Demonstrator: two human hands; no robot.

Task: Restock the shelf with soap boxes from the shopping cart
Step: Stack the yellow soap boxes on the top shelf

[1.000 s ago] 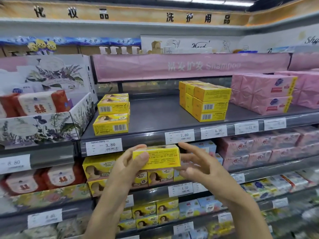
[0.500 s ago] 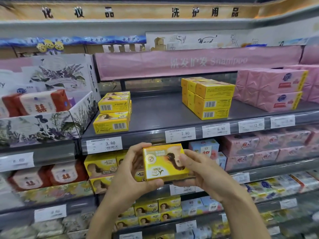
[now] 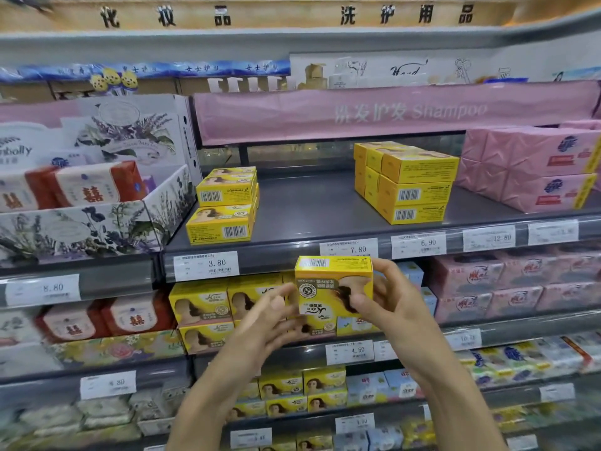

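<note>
Soap box (image 3: 328, 275) now upside down.
Your right hand (image 3: 395, 309) pinches it; left hand (image 3: 260, 323) has released, open, below the grey shelf (image 3: 309, 206).

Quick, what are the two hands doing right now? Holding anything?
The left hand is open, fingers straight beside the yellow soap box.
The right hand is holding the yellow soap box.
</note>
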